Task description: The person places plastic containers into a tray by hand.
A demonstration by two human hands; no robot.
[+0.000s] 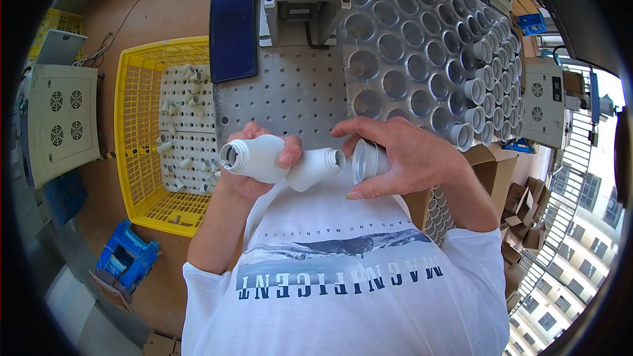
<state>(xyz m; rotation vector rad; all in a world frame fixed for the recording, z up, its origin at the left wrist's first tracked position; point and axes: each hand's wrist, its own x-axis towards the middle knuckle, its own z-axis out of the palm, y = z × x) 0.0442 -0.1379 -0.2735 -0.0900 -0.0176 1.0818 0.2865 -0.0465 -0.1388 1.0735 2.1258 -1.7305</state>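
Note:
My left hand [245, 178] is wrapped around a white bottle [262, 158] whose open threaded neck points left. A second white bottle [310, 170] lies against it, with its open neck toward my right hand. The left thumb rests where the two bottles meet. My right hand [415, 158] curves around a pale translucent cup [369, 161], its mouth facing the second bottle's neck. Thumb and forefinger reach past the cup's rim on either side. Both hands are in front of my shirt, at the near edge of the metal bench.
A perforated metal plate [283, 92] carries a dark phone [233, 36] and a machine stand [306, 0]. At right, a tray [376, 39] has rows of round holes, with several cups [475, 89] on its right side. A yellow crate [132, 158] with small pale parts stands left.

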